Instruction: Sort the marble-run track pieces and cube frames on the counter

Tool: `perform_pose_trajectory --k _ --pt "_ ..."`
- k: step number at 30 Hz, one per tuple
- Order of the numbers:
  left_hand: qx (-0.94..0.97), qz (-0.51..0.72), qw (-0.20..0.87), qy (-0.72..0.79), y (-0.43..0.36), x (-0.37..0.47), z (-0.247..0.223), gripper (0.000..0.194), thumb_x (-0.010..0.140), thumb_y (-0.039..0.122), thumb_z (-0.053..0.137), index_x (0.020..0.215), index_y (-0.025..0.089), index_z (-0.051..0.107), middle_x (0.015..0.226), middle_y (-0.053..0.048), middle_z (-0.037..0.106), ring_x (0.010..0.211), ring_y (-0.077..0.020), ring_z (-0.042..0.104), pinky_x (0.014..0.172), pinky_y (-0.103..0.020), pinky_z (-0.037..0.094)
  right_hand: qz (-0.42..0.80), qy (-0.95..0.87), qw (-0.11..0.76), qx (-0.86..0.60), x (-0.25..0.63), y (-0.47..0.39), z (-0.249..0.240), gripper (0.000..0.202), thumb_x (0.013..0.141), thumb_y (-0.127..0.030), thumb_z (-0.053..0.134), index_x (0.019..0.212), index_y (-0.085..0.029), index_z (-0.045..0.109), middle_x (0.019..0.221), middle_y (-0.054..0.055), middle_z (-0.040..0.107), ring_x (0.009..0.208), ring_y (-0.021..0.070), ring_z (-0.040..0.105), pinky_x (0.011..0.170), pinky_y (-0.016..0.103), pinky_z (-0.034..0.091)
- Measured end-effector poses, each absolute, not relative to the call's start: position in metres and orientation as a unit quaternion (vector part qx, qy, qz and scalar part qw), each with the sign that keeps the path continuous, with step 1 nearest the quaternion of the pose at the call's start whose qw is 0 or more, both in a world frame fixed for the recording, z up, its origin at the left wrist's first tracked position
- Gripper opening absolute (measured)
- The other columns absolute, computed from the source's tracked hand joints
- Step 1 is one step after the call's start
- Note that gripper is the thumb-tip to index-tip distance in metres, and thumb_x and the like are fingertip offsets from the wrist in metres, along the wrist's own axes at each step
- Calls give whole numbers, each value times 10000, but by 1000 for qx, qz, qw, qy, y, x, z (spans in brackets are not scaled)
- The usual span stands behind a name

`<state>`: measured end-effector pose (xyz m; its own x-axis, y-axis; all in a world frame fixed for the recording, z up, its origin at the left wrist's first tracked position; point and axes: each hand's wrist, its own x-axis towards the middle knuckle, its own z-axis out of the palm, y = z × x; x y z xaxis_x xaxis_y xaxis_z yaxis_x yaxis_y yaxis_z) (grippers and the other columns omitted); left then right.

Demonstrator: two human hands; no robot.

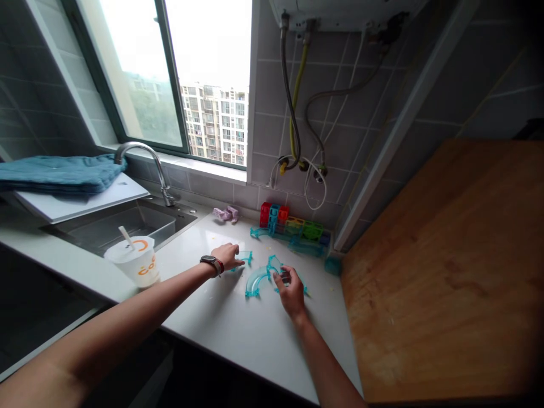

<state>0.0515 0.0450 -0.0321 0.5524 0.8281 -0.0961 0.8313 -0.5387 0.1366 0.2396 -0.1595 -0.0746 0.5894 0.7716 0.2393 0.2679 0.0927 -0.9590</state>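
Note:
My left hand (226, 258), with a watch on its wrist, reaches over the counter. Its fingers are bent around a small see-through teal track piece (249, 258), which they partly hide. To the right, my right hand (292, 290) has its thumb and fingers curled on a teal track piece (275, 263); its grip is partly hidden. Between the hands a curved teal track piece (254, 281) lies on the counter, close to my right thumb. More teal plastic shows beyond the right hand's fingers.
Colourful blocks (293, 222) and more teal track pieces (308, 246) line the tiled wall. A crumpled pink cloth (226, 214) lies near the sink (187, 220). A lidded drink cup (136, 263) stands at left. A wooden board (442, 277) bounds the counter (255, 345) at right.

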Motion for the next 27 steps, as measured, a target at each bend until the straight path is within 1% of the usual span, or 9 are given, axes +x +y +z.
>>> perform_pose_trajectory --k 7,10,13,15,17,19,22,24,27 --pt "876 -2 91 474 46 47 -43 360 969 456 643 1182 166 657 1247 -104 649 1062 -244 647 905 -450 557 211 -430 601 -640 236 -161 -74 501 838 -553 714 1132 -148 687 904 77 695 762 200 649 591 293 604" --pt "875 9 100 474 48 47 -45 444 924 546 658 1148 163 670 1232 -117 653 1042 -250 645 894 -446 543 215 -436 594 -641 235 -162 -75 508 850 -563 702 1149 -153 681 929 80 690 769 199 645 577 295 614" --pt "874 22 108 473 50 48 -45 577 830 681 669 1111 178 698 1221 -159 668 1022 -292 667 853 -421 536 215 -443 587 -643 235 -162 -76 506 858 -555 702 1160 -150 679 945 83 691 772 198 646 597 304 615" --pt "872 28 113 475 51 49 -44 640 800 753 629 1099 193 713 1220 -183 678 1011 -326 687 821 -404 533 213 -448 583 -644 235 -162 -76 497 862 -542 705 1168 -150 680 951 84 691 774 200 647 616 314 611" --pt "871 29 118 476 52 50 -43 672 822 786 563 1099 195 719 1229 -194 682 1016 -342 696 816 -401 531 207 -459 578 -642 234 -163 -75 477 868 -524 706 1169 -155 683 956 83 689 788 206 650 647 326 605" --pt "872 22 124 473 55 51 -42 668 876 770 511 1112 180 717 1238 -191 681 1024 -327 696 849 -416 531 193 -487 567 -636 234 -164 -72 439 878 -496 702 1164 -164 688 979 87 690 834 218 657 696 338 596" --pt "874 -4 134 466 61 53 -40 566 962 660 516 1148 155 693 1221 -146 689 1025 -267 688 918 -458 532 159 -541 534 -630 233 -166 -67 376 890 -447 685 1151 -176 694 1025 91 691 900 228 657 771 348 568" --pt "875 -23 139 463 66 56 -38 467 990 567 559 1164 151 677 1191 -112 698 1027 -240 683 938 -468 539 145 -554 504 -646 233 -167 -64 338 882 -436 684 1101 -179 695 998 78 687 860 219 649 778 344 549" --pt "872 -41 145 467 74 63 -33 369 996 470 606 1174 153 668 1164 -94 699 1023 -232 683 923 -458 560 138 -550 469 -677 235 -169 -62 280 844 -447 710 943 -188 675 872 51 672 755 209 625 727 334 519"
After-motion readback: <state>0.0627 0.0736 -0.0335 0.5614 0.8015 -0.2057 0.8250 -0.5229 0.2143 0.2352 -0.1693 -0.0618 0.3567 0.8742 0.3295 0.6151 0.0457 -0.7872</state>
